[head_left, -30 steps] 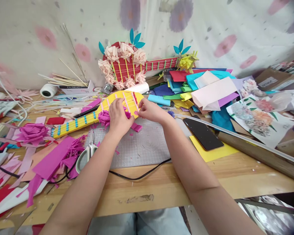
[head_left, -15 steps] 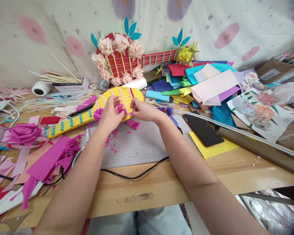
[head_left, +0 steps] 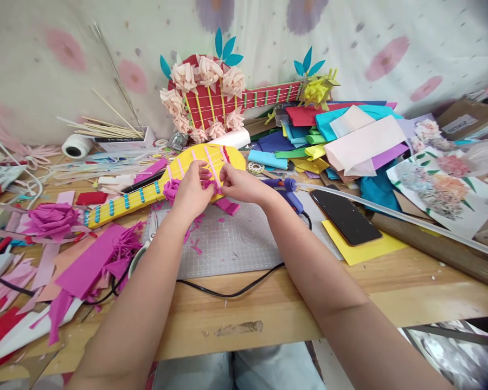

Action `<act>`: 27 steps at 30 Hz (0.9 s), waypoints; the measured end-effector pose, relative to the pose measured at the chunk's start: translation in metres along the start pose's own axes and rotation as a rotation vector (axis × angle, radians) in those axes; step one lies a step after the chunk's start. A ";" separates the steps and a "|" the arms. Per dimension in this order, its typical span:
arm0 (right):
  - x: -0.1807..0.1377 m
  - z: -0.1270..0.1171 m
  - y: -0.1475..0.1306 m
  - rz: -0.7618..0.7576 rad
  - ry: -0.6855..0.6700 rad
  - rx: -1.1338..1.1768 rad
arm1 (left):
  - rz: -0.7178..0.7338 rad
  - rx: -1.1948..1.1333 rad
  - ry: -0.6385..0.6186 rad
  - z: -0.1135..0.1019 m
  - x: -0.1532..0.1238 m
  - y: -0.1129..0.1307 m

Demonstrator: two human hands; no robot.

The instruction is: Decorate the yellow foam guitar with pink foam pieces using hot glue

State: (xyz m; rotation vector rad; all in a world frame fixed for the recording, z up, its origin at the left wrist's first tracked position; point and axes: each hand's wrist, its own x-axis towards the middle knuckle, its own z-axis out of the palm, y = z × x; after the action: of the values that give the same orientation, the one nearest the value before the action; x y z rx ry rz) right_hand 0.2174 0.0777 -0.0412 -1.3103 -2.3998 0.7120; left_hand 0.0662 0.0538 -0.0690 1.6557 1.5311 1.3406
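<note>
A yellow model guitar (head_left: 179, 165) with pink strips across its body and blue bands on its neck lies on the grey cutting mat (head_left: 236, 244). Over the near edge of its body, my left hand (head_left: 194, 189) curls its fingers round a magenta crepe paper flower (head_left: 214, 186), mostly hidden by the hands. My right hand (head_left: 242, 183) pinches the flower's right side, fingertips bent inward. Another magenta paper bloom (head_left: 171, 189) shows just left of my left hand. A folded magenta strip (head_left: 228, 206) lies below the right hand, among small scraps.
A blue glue gun (head_left: 287, 189) lies right of my right hand, beside a black phone (head_left: 346, 215) on yellow paper. Scissors (head_left: 152, 225) sit by my left forearm. Behind stands a red flower-covered guitar (head_left: 211, 103). Coloured paper (head_left: 361, 135) piles up at right, magenta paper (head_left: 91, 262) at left.
The view has shifted slightly, so everything sits a little further right. My hands stay at the flower; the glue gun shows more fully beside my right wrist.
</note>
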 end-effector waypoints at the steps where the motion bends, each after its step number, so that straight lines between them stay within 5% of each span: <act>1: 0.000 0.000 0.000 0.001 0.000 -0.006 | -0.005 -0.007 0.001 0.000 0.000 0.000; 19: -0.001 0.002 -0.002 0.088 -0.040 -0.005 | -0.018 0.026 -0.038 0.002 -0.001 -0.005; 27: -0.001 -0.004 0.003 0.090 0.038 0.169 | -0.034 0.171 -0.088 -0.001 -0.002 0.002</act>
State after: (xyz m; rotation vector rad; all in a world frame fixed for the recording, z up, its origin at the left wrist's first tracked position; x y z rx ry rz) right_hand 0.2225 0.0792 -0.0395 -1.3547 -2.2088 0.8861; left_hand 0.0663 0.0507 -0.0670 1.7583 1.6534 1.1297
